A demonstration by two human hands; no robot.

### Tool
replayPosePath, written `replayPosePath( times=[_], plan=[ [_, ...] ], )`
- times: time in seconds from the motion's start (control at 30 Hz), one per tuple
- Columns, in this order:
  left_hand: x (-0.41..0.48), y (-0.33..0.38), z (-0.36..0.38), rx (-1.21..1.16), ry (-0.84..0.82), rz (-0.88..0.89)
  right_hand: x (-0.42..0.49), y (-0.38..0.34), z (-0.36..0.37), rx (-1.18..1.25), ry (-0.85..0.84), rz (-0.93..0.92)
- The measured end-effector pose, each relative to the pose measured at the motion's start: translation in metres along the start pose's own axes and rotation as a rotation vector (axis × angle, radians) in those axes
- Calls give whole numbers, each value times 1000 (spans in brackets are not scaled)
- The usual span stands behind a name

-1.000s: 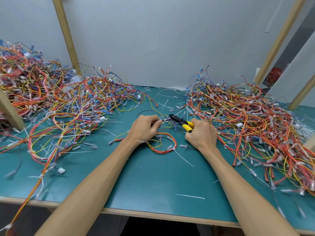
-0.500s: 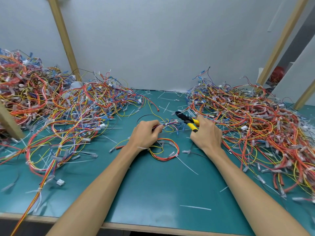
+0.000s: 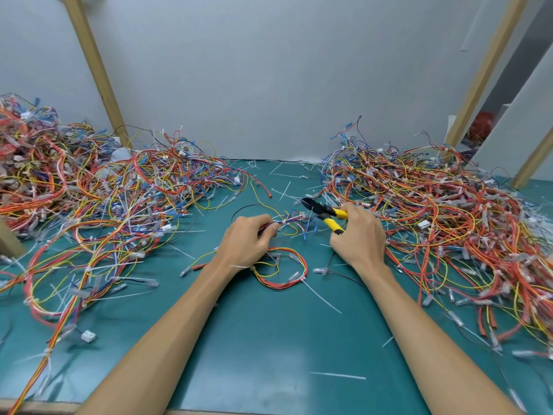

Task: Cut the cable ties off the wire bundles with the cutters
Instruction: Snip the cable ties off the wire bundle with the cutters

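My left hand [image 3: 247, 242] pinches a small wire bundle [image 3: 285, 224] of red, yellow and blue wires at the middle of the green table. A loop of the same bundle [image 3: 284, 269] lies just below my hand, with a white cable tie sticking out. My right hand [image 3: 360, 236] grips the yellow handles of the cutters [image 3: 324, 212]. Their black jaws point left and hover a little above and to the right of the pinched wires, apart from them.
A big tangle of wires [image 3: 98, 199] covers the left side of the green table [image 3: 269, 354]. Another wire heap [image 3: 443, 217] fills the right side. Cut white tie pieces [image 3: 338, 375] lie scattered. Wooden posts [image 3: 95, 70] lean on the wall behind.
My right hand has carried the cutters a little up and to the right, away from the pinched bundle. My left hand keeps its pinch in about the same spot.
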State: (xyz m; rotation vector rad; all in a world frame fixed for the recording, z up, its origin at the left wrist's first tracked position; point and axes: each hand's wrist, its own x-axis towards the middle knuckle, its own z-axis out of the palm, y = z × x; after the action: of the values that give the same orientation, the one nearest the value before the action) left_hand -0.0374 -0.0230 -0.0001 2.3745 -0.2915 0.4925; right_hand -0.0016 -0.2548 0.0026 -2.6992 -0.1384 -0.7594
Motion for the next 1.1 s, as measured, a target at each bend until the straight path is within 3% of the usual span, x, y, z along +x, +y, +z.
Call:
replayPosePath(
  times=[0.23,0.43,0.73,1.1],
  plan=[
    [1,0,1,0,11,-5,4,6,-3,221,63,159],
    [2,1,1,3,20,-7,4,5,-7,330,144,135],
    [3,1,0,-3,121,-48,3,2,-10,336,148,97],
    [3,4,-4,-104,94,4,3,3,-9,343,136,101]
  ],
)
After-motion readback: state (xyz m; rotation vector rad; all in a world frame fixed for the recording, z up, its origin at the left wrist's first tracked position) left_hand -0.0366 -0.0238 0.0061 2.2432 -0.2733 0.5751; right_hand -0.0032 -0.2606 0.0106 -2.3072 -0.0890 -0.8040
